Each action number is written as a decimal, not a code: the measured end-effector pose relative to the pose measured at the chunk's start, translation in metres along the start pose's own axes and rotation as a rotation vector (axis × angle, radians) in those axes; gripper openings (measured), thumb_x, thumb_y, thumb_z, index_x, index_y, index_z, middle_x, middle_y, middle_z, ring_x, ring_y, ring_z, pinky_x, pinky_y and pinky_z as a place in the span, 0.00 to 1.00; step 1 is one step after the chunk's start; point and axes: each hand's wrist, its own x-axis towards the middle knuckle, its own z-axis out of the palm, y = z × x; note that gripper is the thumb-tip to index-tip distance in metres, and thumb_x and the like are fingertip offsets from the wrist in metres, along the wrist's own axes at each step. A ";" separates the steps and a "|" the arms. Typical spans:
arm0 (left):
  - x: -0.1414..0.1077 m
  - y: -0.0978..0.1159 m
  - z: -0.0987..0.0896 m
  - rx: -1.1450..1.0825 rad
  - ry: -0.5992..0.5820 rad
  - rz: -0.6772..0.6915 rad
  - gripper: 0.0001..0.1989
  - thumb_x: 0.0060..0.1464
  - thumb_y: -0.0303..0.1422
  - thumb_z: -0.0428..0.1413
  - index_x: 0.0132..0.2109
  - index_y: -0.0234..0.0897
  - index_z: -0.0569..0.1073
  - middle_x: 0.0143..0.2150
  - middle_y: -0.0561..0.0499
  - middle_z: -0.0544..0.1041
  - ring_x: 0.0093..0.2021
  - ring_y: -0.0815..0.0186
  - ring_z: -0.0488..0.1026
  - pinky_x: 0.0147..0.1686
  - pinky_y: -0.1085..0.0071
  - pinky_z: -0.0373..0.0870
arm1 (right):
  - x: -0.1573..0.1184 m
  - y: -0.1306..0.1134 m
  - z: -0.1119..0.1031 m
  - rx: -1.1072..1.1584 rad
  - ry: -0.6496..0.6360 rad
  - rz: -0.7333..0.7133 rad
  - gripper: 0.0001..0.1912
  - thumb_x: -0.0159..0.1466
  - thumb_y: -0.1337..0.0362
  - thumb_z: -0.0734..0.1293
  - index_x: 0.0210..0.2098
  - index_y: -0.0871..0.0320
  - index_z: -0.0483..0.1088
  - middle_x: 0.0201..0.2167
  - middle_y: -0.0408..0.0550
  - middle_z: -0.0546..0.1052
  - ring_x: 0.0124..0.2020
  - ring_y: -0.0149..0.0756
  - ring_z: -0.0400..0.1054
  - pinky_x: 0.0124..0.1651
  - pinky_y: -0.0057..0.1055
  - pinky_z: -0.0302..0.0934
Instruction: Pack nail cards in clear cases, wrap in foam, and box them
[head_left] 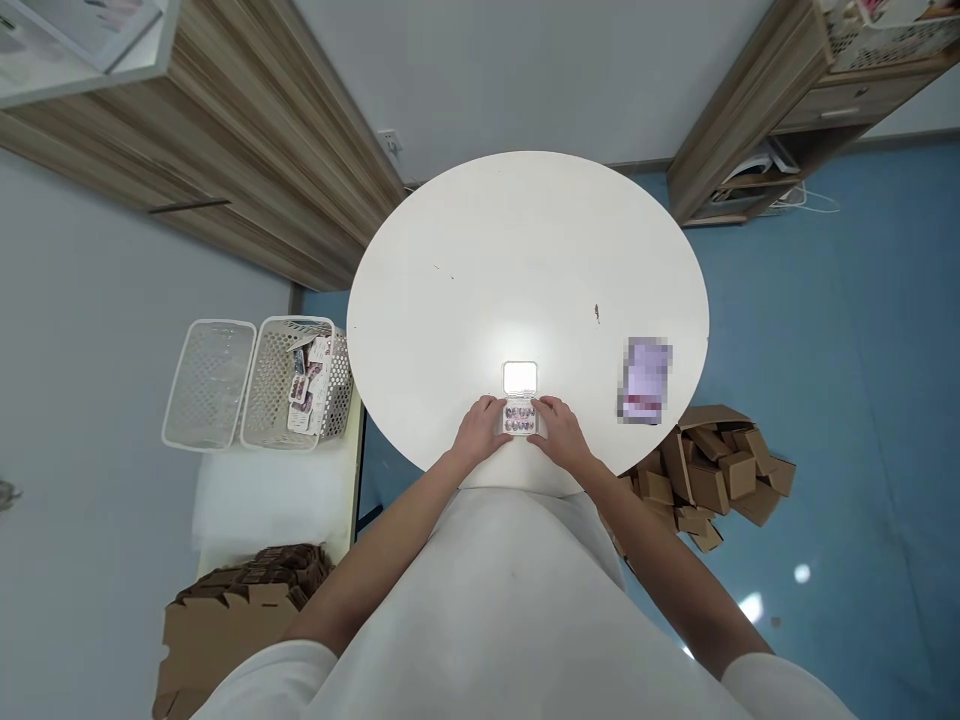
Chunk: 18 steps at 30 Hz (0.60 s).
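A small clear case (pixel 520 416) with rows of small shiny pieces lies on the white round table (pixel 525 250), near its front edge. Its lid stands open toward the far side and reflects light. My left hand (pixel 480 428) grips the left side of the case between thumb and fingers. On the right side, my right hand (pixel 557 430) holds it the same way. A blurred purple item (pixel 645 380) lies flat on the table to the right of my right hand.
At the left, a white perforated basket (pixel 255 400) holds small packs, with a second white basket (pixel 210 385) beside it. Flattened cardboard (pixel 225 620) sits at the lower left. Small brown boxes (pixel 707 485) fill a carton at the right. Wooden cabinets stand at both back corners.
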 end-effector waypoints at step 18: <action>0.003 -0.001 0.007 -0.015 -0.034 -0.033 0.32 0.44 0.28 0.59 0.56 0.44 0.57 0.48 0.47 0.65 0.50 0.59 0.63 0.46 0.62 0.63 | 0.006 0.006 0.004 -0.029 -0.009 -0.041 0.32 0.53 0.63 0.67 0.55 0.52 0.54 0.50 0.52 0.65 0.50 0.47 0.57 0.47 0.44 0.55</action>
